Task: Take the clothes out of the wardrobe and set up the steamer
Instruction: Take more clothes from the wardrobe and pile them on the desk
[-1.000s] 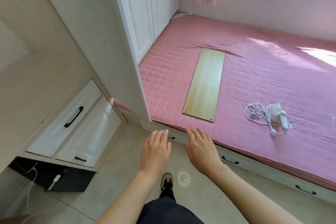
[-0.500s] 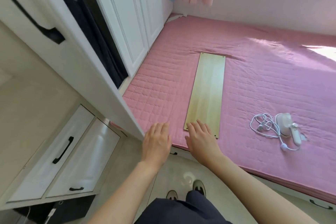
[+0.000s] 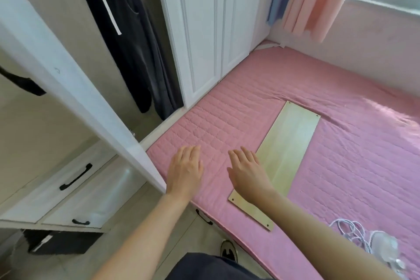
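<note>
The white handheld steamer [image 3: 384, 248] with coiled cord is lying by your right forearm on the pink quilted bed [image 3: 352, 166]. You're holding your left hand [image 3: 185, 170] and right hand [image 3: 247, 175] flat, fingers [image 3: 193, 152] straight, gripping nothing, beside the pale wooden board [image 3: 288, 150]. You're likely starting the clothes step; next, reach up for the dark garments [image 3: 136, 52] hanging in the open white wardrobe [image 3: 204, 29].

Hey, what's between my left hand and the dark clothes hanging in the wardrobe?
In the head view, only bare pink quilt and the wardrobe's white sill lie between the left hand and the dark clothes; nothing blocks the way.
</note>
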Demonstrator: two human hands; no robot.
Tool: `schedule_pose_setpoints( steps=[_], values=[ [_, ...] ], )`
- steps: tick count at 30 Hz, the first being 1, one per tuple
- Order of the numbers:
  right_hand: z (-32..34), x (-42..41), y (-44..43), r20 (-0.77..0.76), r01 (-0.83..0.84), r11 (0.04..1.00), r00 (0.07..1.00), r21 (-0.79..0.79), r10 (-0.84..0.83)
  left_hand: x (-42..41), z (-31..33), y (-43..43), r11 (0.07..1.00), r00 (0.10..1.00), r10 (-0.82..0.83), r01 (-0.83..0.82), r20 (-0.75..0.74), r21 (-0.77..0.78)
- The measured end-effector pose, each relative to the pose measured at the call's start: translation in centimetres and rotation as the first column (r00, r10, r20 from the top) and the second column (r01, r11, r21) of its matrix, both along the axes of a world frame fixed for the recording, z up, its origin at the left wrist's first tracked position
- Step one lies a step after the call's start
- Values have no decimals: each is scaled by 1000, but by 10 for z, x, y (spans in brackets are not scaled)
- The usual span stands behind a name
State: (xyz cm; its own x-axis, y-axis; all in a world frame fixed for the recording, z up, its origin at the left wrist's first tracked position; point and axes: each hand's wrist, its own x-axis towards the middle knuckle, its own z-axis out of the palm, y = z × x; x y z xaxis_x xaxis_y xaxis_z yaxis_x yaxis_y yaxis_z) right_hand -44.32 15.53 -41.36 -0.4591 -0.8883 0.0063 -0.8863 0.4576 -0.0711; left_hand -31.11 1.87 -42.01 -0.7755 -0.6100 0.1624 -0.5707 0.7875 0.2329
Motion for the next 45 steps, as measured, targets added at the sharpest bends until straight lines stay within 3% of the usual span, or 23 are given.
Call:
schedule_pose_setpoints(
  steps=[12, 33, 39, 45],
  values=[
    [47, -88, -90, -28, -212, 972, 977, -103, 210, -60, 48, -60, 964, 968, 233, -243, -96, -106],
    [205, -155, -323, -240, -464, 841, 881, -277, 407, -142, 204, -276, 819, 842, 465, -526, -273, -230],
    [234, -170, -387, -320, -541, 787, 833, -296, 452, -159, 245, -337, 799, 757, 541, -599, -368, -56],
    [257, -186, -436, -366, -580, 741, 806, -339, 465, -180, 289, -394, 811, 740, 528, -584, -416, -9]
  ],
)
